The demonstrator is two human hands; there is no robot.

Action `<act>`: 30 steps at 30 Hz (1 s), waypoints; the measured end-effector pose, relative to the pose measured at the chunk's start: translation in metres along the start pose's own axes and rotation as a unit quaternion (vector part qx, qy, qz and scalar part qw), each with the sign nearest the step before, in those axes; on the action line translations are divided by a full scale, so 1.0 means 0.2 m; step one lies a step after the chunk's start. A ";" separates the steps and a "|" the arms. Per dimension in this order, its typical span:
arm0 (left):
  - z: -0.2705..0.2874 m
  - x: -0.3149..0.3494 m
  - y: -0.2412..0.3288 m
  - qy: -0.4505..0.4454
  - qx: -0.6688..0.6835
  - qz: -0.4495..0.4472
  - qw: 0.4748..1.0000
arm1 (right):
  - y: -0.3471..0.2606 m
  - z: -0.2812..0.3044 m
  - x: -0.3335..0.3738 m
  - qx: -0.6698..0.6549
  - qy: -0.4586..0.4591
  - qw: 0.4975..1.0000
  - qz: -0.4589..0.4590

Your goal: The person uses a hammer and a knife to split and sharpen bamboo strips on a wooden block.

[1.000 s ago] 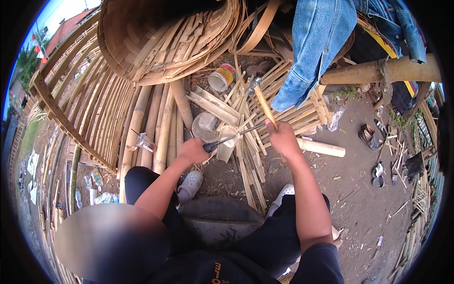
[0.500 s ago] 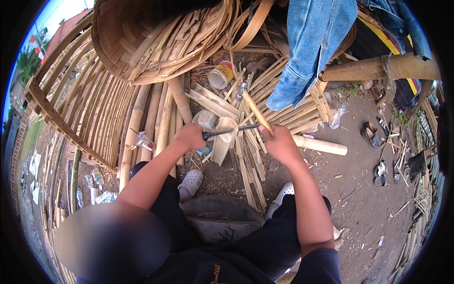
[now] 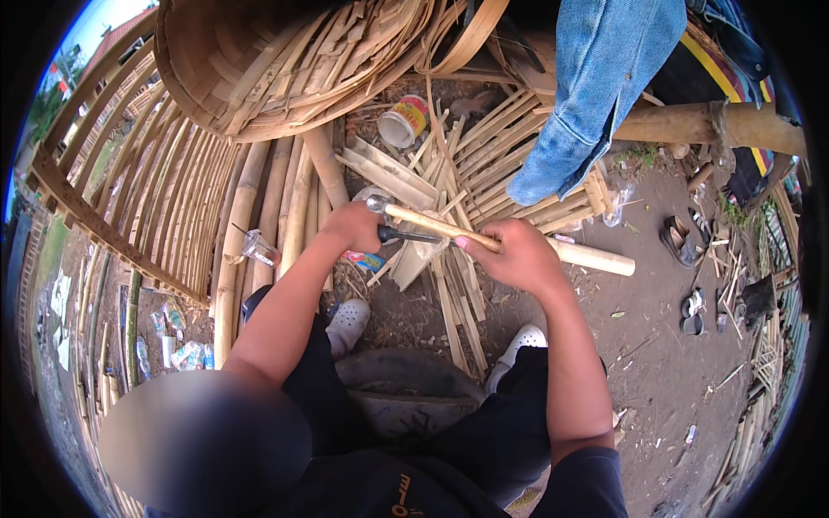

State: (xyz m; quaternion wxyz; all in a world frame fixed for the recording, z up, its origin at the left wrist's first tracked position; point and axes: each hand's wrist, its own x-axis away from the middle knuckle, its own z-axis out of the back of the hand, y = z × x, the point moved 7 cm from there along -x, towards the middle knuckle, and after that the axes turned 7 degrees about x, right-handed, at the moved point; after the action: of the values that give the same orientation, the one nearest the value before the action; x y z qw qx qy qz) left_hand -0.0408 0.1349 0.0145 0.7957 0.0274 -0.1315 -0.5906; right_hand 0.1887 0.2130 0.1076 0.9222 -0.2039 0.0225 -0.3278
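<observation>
My left hand (image 3: 350,226) is closed around the dark handle of a knife (image 3: 408,235), whose blade points right toward my other hand. In my right hand (image 3: 511,255) I grip a thin pale bamboo stick (image 3: 429,222). It lies almost level, and its free end reaches left above my left hand. The stick rests just above the knife, and whether the blade touches it I cannot tell. Both hands hover over a heap of split bamboo strips (image 3: 458,173) on the dirt.
A big woven basket (image 3: 259,69) lies at the top, with a tin can (image 3: 403,121) beside it. A denim jacket (image 3: 596,78) hangs off a bamboo pole (image 3: 717,125). Bamboo poles (image 3: 259,207) lie to the left, a short bamboo log (image 3: 596,257) and sandals (image 3: 678,237) to the right. My white shoes (image 3: 350,321) flank a tyre (image 3: 406,380).
The bamboo stick has swung down from pointing up to lying nearly level, tip to the left. My hands have come closer together, with the knife under the stick.
</observation>
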 end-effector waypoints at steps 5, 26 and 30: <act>-0.01 -0.02 0.01 -0.008 0.006 -0.013 1.000 | 0.12 -0.05 -0.03 0.034 -0.029 0.998 -0.037; 0.00 0.16 0.20 -0.047 0.032 -0.217 0.974 | 0.22 -0.36 -0.17 -0.137 -0.054 0.980 -0.136; -0.02 0.15 0.23 -0.061 0.037 -0.223 0.972 | 0.14 -0.45 -0.20 -0.108 -0.081 0.986 -0.097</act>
State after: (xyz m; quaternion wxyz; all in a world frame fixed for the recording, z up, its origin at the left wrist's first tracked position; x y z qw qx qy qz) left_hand 0.0108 0.1199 0.0256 0.6329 0.0499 -0.1920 -0.7484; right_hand 0.1585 0.2254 0.0098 0.8574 -0.3297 -0.0362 -0.3935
